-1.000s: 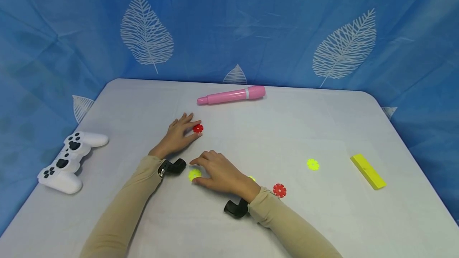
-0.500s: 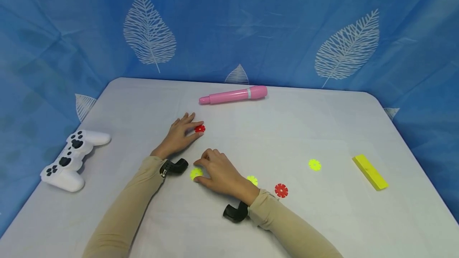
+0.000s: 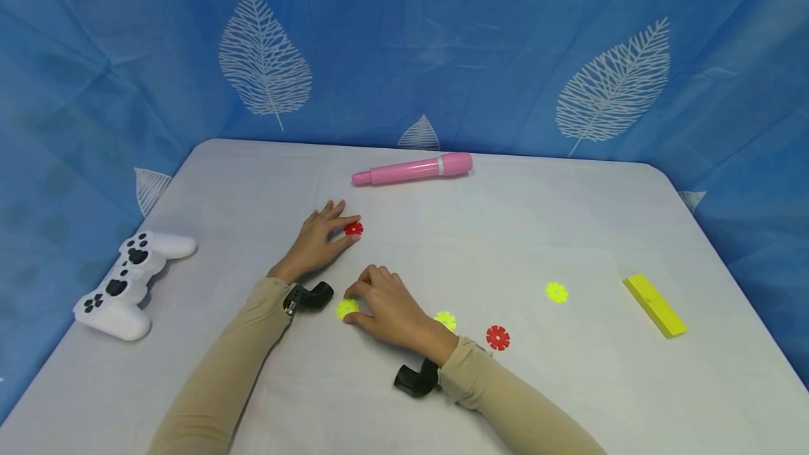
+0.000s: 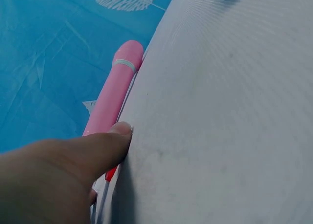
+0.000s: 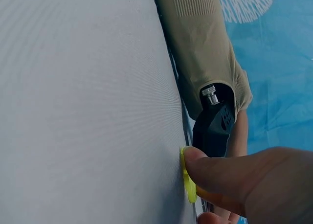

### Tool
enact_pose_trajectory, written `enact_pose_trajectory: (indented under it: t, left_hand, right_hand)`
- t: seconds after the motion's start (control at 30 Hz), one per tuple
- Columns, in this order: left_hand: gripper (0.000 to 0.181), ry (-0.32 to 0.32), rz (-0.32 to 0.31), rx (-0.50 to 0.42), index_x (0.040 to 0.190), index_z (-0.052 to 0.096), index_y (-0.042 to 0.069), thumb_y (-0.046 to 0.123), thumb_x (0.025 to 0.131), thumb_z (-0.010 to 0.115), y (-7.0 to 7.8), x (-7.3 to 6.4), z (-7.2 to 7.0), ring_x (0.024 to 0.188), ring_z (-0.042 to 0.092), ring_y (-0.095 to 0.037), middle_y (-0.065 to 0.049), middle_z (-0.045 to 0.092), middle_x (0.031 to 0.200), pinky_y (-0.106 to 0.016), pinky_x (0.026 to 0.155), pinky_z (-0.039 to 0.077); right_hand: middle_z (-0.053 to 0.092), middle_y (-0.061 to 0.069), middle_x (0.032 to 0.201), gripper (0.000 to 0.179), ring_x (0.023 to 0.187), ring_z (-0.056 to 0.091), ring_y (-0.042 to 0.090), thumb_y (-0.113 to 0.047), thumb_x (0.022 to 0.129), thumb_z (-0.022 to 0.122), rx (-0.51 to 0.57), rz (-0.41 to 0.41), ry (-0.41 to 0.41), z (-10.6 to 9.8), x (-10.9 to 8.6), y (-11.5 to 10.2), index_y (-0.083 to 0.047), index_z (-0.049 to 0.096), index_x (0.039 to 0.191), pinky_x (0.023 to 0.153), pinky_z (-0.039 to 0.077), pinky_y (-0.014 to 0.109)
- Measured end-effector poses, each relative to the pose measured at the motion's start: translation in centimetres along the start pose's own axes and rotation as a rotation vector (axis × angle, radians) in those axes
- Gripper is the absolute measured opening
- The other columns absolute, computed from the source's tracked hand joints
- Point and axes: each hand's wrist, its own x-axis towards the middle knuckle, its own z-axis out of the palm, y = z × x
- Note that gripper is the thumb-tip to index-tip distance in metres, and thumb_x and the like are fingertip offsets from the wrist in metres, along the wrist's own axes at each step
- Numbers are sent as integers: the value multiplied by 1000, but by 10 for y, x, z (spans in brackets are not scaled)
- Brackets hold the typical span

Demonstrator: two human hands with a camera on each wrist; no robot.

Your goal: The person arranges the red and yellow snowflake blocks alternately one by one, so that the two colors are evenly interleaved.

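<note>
My left hand (image 3: 314,241) is at the table's middle left, thumb and index finger on either side of a red notched disc (image 3: 354,229), pinching it by its edges. In the left wrist view the thumb hides most of that red disc (image 4: 111,173). Nearer the front, my right hand (image 3: 393,309) pinches a yellow notched disc (image 3: 347,309) between thumb and index finger. The right wrist view has this yellow disc (image 5: 188,180) under the thumb, close to the tabletop. Another yellow disc (image 3: 446,320) lies beside the right wrist, and a second red disc (image 3: 498,338) right of it.
A pink microphone-shaped toy (image 3: 413,170) lies at the back. On the left is a white game controller (image 3: 129,279). Farther right are a third yellow disc (image 3: 557,292) and a yellow bar (image 3: 654,305). A blue leaf-patterned curtain (image 3: 442,41) hangs behind the white table (image 3: 505,223).
My right thumb and index finger have drawn closer around the yellow disc. The left hand stays at the red disc. The whole head view has shifted slightly.
</note>
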Motion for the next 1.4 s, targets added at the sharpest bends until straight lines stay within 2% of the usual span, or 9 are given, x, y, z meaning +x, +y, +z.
enact_pose_trajectory:
  t: [0.13, 0.3, 0.57, 0.77, 0.93, 1.17, 1.4]
  left_hand:
    - [46, 2, -4, -2, 128, 52, 16, 37, 88, 56, 0, -1, 0, 141, 11, -31, -13, 25, 149, -52, 113, 5]
    - [45, 19, 24, 3, 127, 53, 14, 34, 87, 58, 0, -2, 0, 140, 13, -34, -14, 29, 147, -55, 112, 7]
    - [43, 45, 57, 4, 124, 56, 13, 32, 86, 60, 0, -2, 1, 138, 18, -35, -9, 41, 141, -57, 110, 9]
    - [39, 102, 62, -76, 119, 60, 14, 26, 83, 66, -1, -2, 2, 133, 32, -34, -10, 54, 130, -58, 107, 18]
    - [36, 130, 54, -118, 115, 63, 14, 22, 80, 68, -1, -3, 2, 127, 39, -32, -11, 58, 124, -58, 104, 24]
    - [26, 136, 161, -36, 107, 68, 12, 21, 82, 66, -2, -2, 3, 117, 46, -27, -7, 62, 117, -52, 101, 30]
    - [23, 129, 186, 3, 106, 68, 12, 20, 85, 62, 0, -4, 3, 115, 46, -25, -6, 61, 118, -51, 99, 31]
  right_hand:
    - [52, 0, 101, 30, 94, 46, 14, -35, 80, 67, 32, 5, -12, -1, 0, -2, -16, 63, 103, 79, 37, 26]
    - [54, -2, 101, 29, 96, 48, 13, -29, 80, 68, 70, -20, -14, -2, -1, -3, -14, 56, 103, 82, 39, 27]
    - [55, -4, 101, 29, 94, 49, 11, -28, 80, 68, 62, -45, -7, -1, -2, -3, -15, 55, 103, 82, 40, 26]
    - [56, -5, 98, 28, 90, 48, 10, -28, 80, 68, 70, -54, -8, -1, -1, -3, -15, 55, 102, 79, 40, 23]
    - [58, -5, 90, 28, 80, 48, 6, -25, 81, 67, 109, -63, -28, -1, 0, -3, -14, 54, 103, 72, 40, 18]
    - [59, -5, 87, 27, 75, 50, 3, -23, 81, 68, 139, -75, -27, -1, 1, -3, -14, 54, 103, 72, 41, 16]
    - [60, -5, 87, 24, 75, 51, 3, -21, 82, 66, 169, -58, -36, -1, 1, -2, -15, 55, 103, 73, 43, 17]
